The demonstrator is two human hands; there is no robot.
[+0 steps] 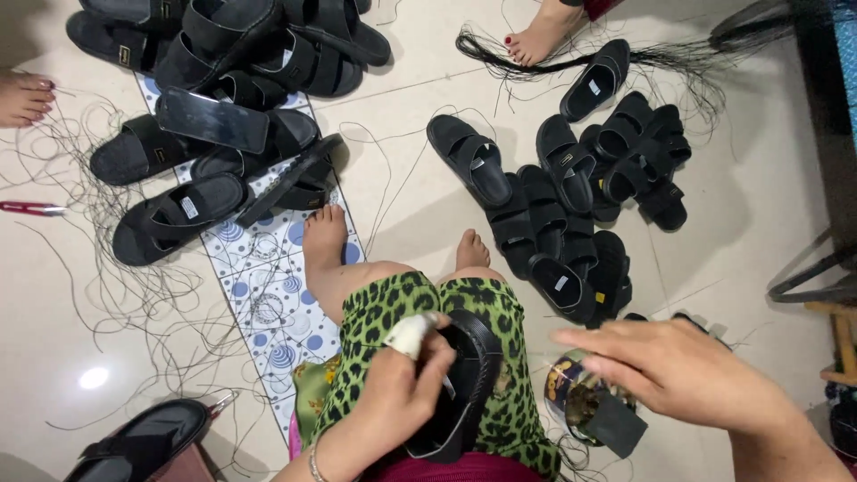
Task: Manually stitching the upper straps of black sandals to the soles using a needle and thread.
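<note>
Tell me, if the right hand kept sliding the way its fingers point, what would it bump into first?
The right hand points left, toward the black sandal held by the left hand on the lap. It would probably meet that sandal's edge first, though depth is hard to judge from above.

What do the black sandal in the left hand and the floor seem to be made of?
The black sandal held by the left hand looks like matte rubber or foam, smooth-moulded with a dull sheen. The floor looks like glossy ceramic tile: pale, with grout lines and a light reflection.
</note>
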